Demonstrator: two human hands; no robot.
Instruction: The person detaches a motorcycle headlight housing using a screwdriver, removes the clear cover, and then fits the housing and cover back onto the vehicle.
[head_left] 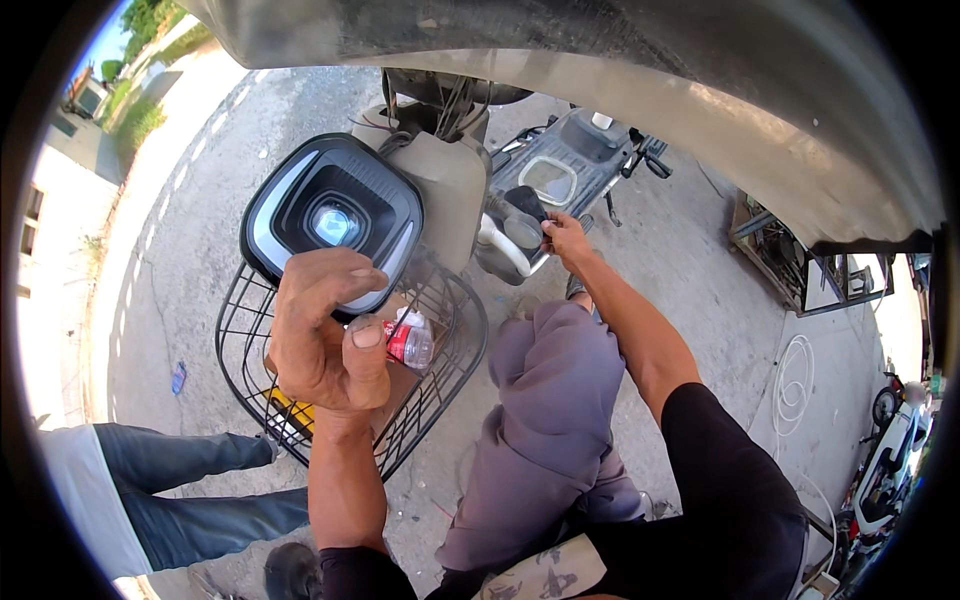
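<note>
My left hand [325, 335] is raised in front of a large black-rimmed headlight [390, 190]. Its fingers are bent, the thumb stands apart from them, and nothing shows between them. Beneath that hand is a black wire basket [466, 300], holding a clear plastic bottle with a red label [412, 343] and a yellow item [292, 412]. Stretched out to the far right side of the beige front panel [440, 190], my right hand [567, 240] has its fingertips closed at the end of a dark tapered piece [527, 203]. Beside it are a round greyish cup-like part [523, 232] and a curved white tube [505, 247].
Loose wires [452, 110] hang above the front panel. Overhead stretches a grey cover [600, 50]. A grey footboard [590, 150] carries a pale rectangular frame [549, 180]. Another person in jeans [190, 470] stands at the left. A coiled white hose [793, 385] lies at the right.
</note>
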